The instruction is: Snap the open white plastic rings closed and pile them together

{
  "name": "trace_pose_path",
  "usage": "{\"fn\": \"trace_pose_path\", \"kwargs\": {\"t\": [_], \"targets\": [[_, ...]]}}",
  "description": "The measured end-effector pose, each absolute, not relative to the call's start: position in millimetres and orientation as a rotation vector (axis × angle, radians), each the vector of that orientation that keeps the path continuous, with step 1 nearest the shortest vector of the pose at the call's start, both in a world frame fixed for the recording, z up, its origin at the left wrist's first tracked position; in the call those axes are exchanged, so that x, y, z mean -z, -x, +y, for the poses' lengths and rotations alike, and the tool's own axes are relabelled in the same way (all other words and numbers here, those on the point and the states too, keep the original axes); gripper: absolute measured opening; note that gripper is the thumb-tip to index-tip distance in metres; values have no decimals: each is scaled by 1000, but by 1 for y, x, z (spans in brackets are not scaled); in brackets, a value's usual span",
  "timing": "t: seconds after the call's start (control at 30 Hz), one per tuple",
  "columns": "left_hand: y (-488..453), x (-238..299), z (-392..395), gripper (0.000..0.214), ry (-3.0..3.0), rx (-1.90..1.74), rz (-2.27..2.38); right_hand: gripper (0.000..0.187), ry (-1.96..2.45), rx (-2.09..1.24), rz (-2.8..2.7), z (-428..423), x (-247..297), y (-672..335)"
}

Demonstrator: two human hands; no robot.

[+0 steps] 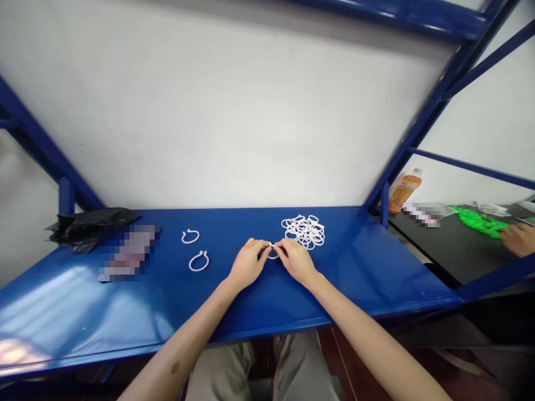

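Observation:
My left hand [247,260] and my right hand [296,258] meet over the blue table [355,267], fingers pinched on one white plastic ring [273,253] held between them. Just behind my right hand lies a pile of several white rings [304,230]. Two single white rings lie apart to the left, one farther back [190,236] and one nearer [199,261].
A crumpled black bag [90,224] sits at the table's far left, a blurred flat item [129,252] beside it. On the dark table to the right stand an orange bottle [403,191] and green parts [480,220]; another person's hand [519,239] rests there.

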State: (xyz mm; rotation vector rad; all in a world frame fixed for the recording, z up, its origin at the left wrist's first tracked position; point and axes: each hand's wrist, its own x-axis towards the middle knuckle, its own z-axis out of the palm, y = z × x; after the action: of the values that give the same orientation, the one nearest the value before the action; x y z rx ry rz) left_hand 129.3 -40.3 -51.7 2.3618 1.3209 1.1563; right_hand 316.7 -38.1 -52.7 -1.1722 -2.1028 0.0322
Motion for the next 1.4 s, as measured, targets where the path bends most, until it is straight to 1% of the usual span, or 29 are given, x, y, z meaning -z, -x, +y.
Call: {"fn": "trace_pose_path", "kwargs": {"t": [0.13,0.27,0.43,0.53,0.63,0.73,0.83,0.97,1.13,1.27,1.4], "targets": [[-122,50,-46,17,-2492,-1111,1449,14,1178,-50,-2083,-38,53,-316],[-100,42,-61,21,-2664,-1008,1744,17,1172,-66,-2047,-40,50,-316],[-57,40,-81,37,-2475,-874,2367,22,1151,-67,-1887,-33,39,-336],[-38,44,-87,43,-2342,-643,2564,28,1225,-10,-1663,-21,34,-363],[-32,48,-87,37,-2312,-465,2568,29,1326,9,-1463,-7,33,-396],[-31,50,-84,31,-2379,-445,2514,24,1409,7,-1407,1,39,-426],[-31,53,-80,26,-2465,-479,2440,22,1532,-31,-1432,3,47,-450],[-30,55,-79,25,-2550,-548,2327,21,1677,-164,-1424,4,56,-463],[-32,55,-81,28,-2623,-590,2264,22,1704,-205,-1445,4,55,-460],[-32,56,-79,26,-2645,-658,2191,24,1676,-173,-1397,2,53,-458],[-32,58,-76,25,-2658,-764,2093,25,1672,-220,-1418,0,53,-459]]}}
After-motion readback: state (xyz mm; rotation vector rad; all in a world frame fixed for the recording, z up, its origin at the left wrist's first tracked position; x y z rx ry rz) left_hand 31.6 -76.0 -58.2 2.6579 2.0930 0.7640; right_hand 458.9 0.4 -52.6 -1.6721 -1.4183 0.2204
